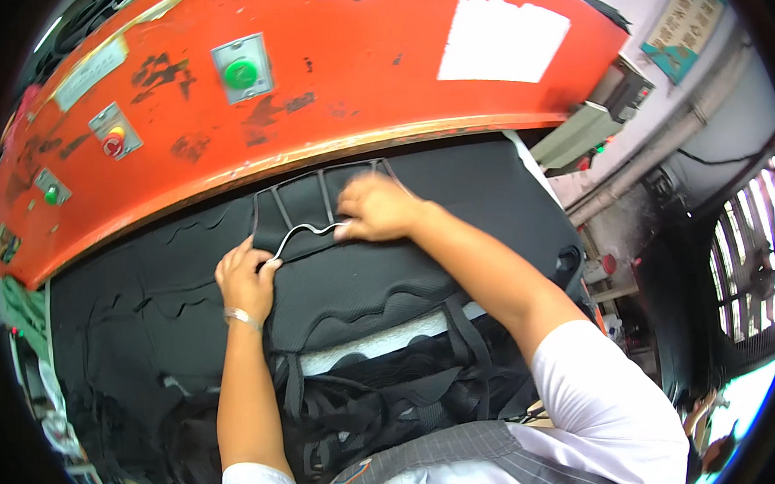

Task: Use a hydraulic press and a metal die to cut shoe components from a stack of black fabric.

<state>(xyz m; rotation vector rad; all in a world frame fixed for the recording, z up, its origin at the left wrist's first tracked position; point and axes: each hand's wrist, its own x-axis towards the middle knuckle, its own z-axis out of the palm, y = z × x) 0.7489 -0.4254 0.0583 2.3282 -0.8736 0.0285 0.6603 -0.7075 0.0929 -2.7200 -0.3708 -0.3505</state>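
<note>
A metal cutting die, a thin frame with cross bars and a wavy pale front edge, lies on a black fabric-like sheet. My left hand is closed on the frame's near left corner, thumb against the pale edge. At the right end, my right hand grips the die, its thumb by the end of the wavy edge; motion blurs its upper fingers. Wavy cut lines run through the sheet to the left, and its near edge is wavy too.
An orange press with a green button and a red button spans the far side. Black cut strips and scraps heap between the sheet and me. A grey control box juts out at right.
</note>
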